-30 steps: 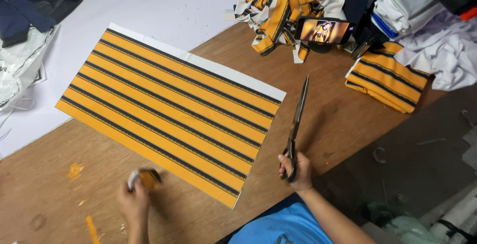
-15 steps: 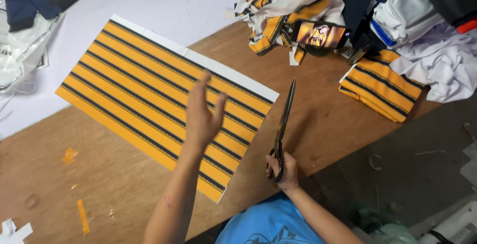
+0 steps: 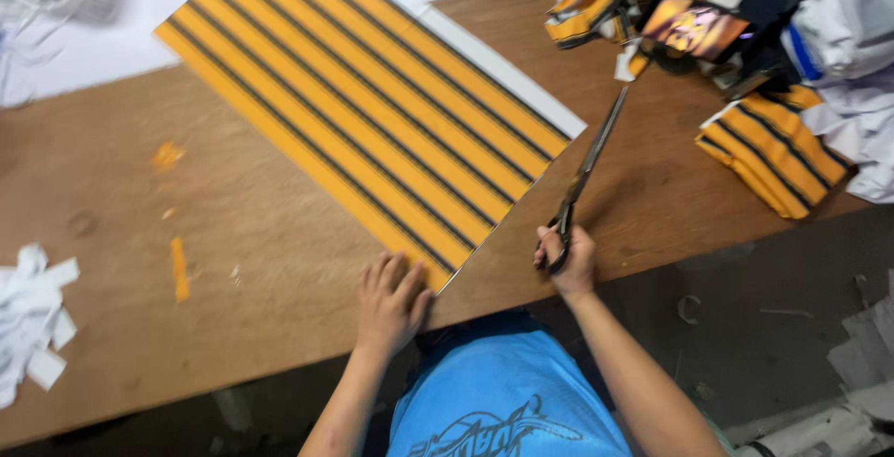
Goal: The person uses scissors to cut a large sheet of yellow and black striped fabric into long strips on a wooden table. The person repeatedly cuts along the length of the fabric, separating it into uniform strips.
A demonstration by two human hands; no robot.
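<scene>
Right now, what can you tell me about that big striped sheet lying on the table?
The striped sheet is a flat rectangular piece, apparently fabric, orange-yellow with thin dark stripes running lengthwise and a white strip along its far edge. It lies diagonally on the brown wooden table, its upper part over a white surface. The left hand presses on its near corner; the scissors in the right hand lie just beside its right edge.

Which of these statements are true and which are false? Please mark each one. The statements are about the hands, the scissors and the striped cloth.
1. The right hand holds the scissors. True.
2. The left hand lies flat at the near corner of the striped cloth. True.
3. The scissors lie on top of the striped cloth. False: they are beside its right edge, over the wooden table.
4. The striped cloth is blue and white. False: it is yellow with dark stripes.
</scene>
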